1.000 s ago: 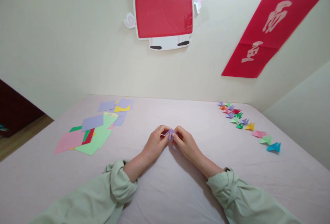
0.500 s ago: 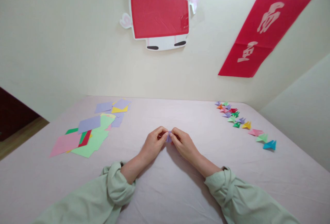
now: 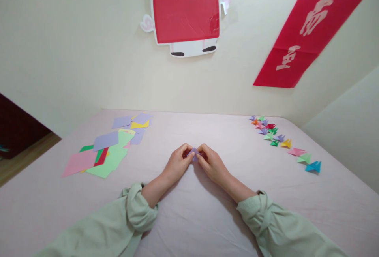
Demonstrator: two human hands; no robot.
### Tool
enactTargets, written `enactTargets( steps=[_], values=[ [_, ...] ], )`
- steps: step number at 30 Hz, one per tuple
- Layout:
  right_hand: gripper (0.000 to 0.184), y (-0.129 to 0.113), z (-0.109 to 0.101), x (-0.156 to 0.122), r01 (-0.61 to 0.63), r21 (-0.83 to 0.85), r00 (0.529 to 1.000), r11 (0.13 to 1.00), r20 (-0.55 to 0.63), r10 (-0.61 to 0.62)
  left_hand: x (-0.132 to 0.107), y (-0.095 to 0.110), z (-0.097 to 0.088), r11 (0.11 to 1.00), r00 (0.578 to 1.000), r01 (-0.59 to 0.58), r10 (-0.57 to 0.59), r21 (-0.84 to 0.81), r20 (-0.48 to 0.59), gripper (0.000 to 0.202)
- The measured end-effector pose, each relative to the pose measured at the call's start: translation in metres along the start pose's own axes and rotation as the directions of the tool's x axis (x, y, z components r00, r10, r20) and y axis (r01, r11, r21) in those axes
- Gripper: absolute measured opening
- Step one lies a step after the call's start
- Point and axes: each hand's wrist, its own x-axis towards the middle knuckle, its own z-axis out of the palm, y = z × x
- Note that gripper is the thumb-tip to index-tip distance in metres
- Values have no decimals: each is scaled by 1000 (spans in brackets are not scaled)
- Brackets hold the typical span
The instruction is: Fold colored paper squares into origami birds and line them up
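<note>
A small folded piece of purple paper point(image 3: 194, 151) is held between my two hands, near the middle of the table. My left hand point(image 3: 178, 164) pinches its left side between thumb and fingers. On the right side, my right hand point(image 3: 211, 163) grips it the same way. Both thumbs press on the face toward me, and the fingers behind hide part of the paper. Its exact folded shape is too small to make out.
Loose paper sheets in several colours lie at the left, among them a pink sheet point(image 3: 79, 162) and a purple sheet point(image 3: 106, 141). Folded paper figures form a line at the right, a blue figure point(image 3: 313, 167) nearest. A wall with a red banner point(image 3: 296, 47) stands behind the table.
The purple paper now shows a wider, peaked face between my thumbs, where before it looked narrow and upright. My hands stay in nearly the same place. The whole view has shifted slightly.
</note>
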Motion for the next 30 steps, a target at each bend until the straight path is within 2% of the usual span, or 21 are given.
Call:
enactTargets(
  steps=[4, 8, 11, 13, 16, 19, 26, 30],
  values=[
    [6, 2, 0, 1, -24, 85, 1000, 996, -1, 25, 0, -2, 0, 1000, 1000, 0, 0, -7, -4, 12],
    [4, 4, 1, 2, -76, 103, 995, 992, -54, 82, 1, -2, 0, 999, 1000, 5, -6, -44, -10, 14],
    [18, 4, 0, 2, -91, 111, 989, 990, -108, 103, 2, 0, 0, 996, 1000, 18, -20, -83, -21, 15],
    [20, 4, -1, 3, -90, 111, 991, 990, -88, 100, 2, 2, 0, 994, 999, 30, -33, -101, -28, 15],
    [11, 3, -2, 3, -87, 102, 994, 991, -49, 93, 2, 2, 0, 994, 998, 39, -43, -106, -40, 14],
    [8, 2, -2, 3, -80, 108, 993, 991, -73, 88, 3, 1, 1, 994, 998, 47, -51, -99, -38, 13],
    [12, 6, 1, 2, -71, 223, 993, 972, -80, 91, 3, 2, 0, 997, 997, 72, -72, 6, 17, 16],
    [17, 13, 3, 2, -77, 228, 993, 971, -64, 94, 5, 4, -1, 993, 992, 120, -120, -17, 31, 19]
  ],
)
